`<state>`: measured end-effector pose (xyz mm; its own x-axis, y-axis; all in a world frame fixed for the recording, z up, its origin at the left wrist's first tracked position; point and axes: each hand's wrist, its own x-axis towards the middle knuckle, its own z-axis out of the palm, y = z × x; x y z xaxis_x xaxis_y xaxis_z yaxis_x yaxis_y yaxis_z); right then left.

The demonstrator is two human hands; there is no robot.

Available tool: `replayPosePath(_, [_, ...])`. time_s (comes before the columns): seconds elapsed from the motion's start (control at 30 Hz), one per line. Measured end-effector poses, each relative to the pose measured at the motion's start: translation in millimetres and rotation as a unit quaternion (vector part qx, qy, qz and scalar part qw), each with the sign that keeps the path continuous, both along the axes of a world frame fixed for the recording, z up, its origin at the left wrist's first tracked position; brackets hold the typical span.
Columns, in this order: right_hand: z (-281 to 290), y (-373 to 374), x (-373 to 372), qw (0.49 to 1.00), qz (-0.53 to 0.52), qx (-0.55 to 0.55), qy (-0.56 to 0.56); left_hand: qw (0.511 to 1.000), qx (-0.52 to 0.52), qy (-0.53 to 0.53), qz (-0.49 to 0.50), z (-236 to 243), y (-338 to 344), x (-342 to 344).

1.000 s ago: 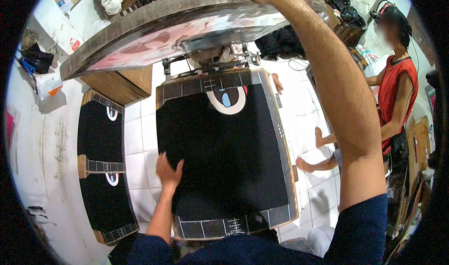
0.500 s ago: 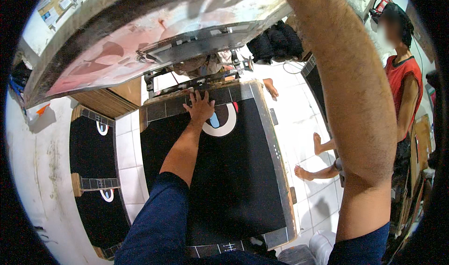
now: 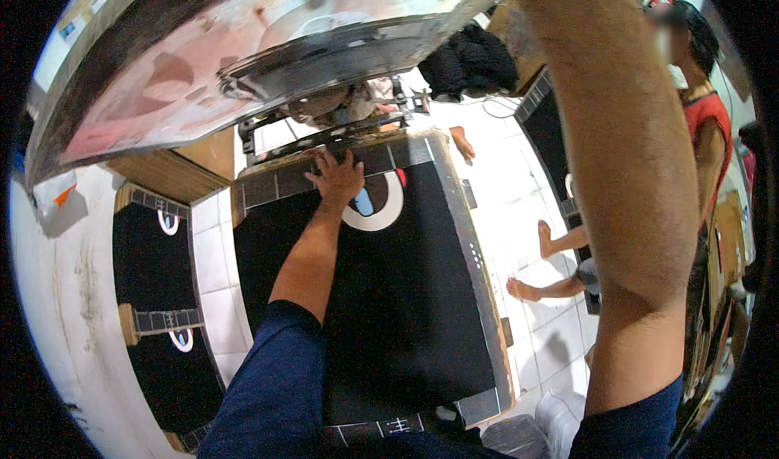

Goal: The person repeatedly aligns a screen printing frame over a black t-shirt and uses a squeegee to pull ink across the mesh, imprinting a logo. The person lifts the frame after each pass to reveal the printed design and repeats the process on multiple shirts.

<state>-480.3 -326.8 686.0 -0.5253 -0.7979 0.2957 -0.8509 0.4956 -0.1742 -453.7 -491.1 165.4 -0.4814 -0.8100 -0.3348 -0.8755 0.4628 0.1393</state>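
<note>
My left hand (image 3: 337,180) lies flat with spread fingers on the grey band at the far end of a black cloth (image 3: 398,305). The cloth is stretched over a wood-edged board (image 3: 484,321). Beside the palm is a printed white curved shape (image 3: 377,220) with blue and red parts. Above the board, a large screen-printing frame (image 3: 154,86) is tilted up, its mesh stained pink and white. My right arm (image 3: 629,175) reaches up past the top edge of the picture, so its hand is hidden from view.
Left of the board, more black cloth pieces (image 3: 158,252) with similar prints lie on another board by a white wall. A person in a red top (image 3: 706,126) is at the right. Bare feet (image 3: 527,290) rest on white floor tiles. Dark bundled fabric (image 3: 471,63) lies at the back.
The whole view shifts slightly, so the board and frame appear a little further left. My left hand stays on the cloth's far band. The person at the right has shifted their head.
</note>
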Motion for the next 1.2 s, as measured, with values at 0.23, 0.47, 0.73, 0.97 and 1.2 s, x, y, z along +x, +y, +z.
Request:
replayPosePath(0.23, [-1.4, 5.5, 4.1, 0.998, -0.049, 0.01, -0.045, 0.956, -0.19, 0.202, -0.095, -18.3, 29.3, 15.4])
replayPosePath(0.47, [-86.7, 47.9, -26.6, 0.978, 0.103, -0.173, 0.06, 0.882, 0.004, 0.285, -0.375, -3.5, 349.6, 103.0])
replayPosePath(0.73, [-103.6, 65.8, -27.1, 0.988, 0.114, -0.105, -0.014, 0.882, 0.161, 0.376, -0.234, -1.2, 373.1, 123.0])
replayPosePath(0.97, [-230.8, 124.9, 4.1, 0.957, 0.12, -0.259, 0.055, 0.512, 0.046, 0.809, 0.285, 147.7, 220.9, 325.0])
replayPosePath(1.2, [-382.7, 212.8, 52.8, 0.978, 0.099, -0.149, -0.112, 0.516, 0.129, 0.698, 0.479, 121.6, 246.0, 387.2])
